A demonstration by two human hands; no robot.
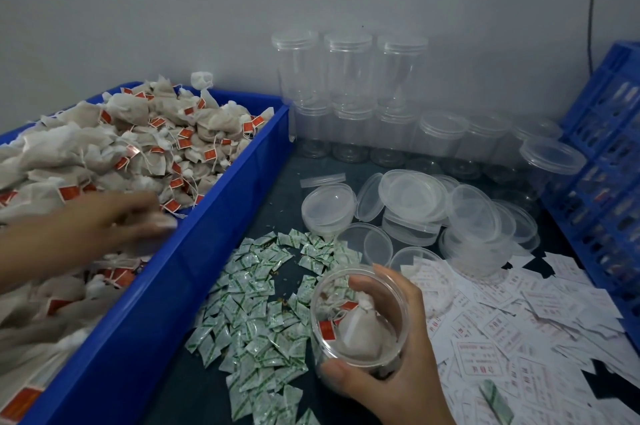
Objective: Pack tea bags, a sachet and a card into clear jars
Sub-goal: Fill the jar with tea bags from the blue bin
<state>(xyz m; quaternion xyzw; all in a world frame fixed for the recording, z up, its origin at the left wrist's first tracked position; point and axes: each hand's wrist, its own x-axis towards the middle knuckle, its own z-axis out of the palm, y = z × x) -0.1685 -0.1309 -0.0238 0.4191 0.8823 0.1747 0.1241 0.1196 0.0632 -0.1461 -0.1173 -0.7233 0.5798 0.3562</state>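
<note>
My right hand point(398, 355) grips an open clear jar point(360, 317) at the front, thumb and fingers curled round its rim. Inside the jar lie tea bags point(360, 327) with red tags. My left hand point(114, 227) reaches into the blue bin point(194, 272) on the left and lies blurred over the heap of tea bags point(145, 144); whether it holds one I cannot tell. Green-and-white sachets point(263, 303) are scattered on the dark table between bin and jar. White cards point(512, 331) with red print lie spread to the right.
Stacked lidded clear jars point(349, 78) stand against the back wall. Loose clear lids point(415, 203) are piled in the middle right. A blue slatted crate point(609, 154) stands along the right edge.
</note>
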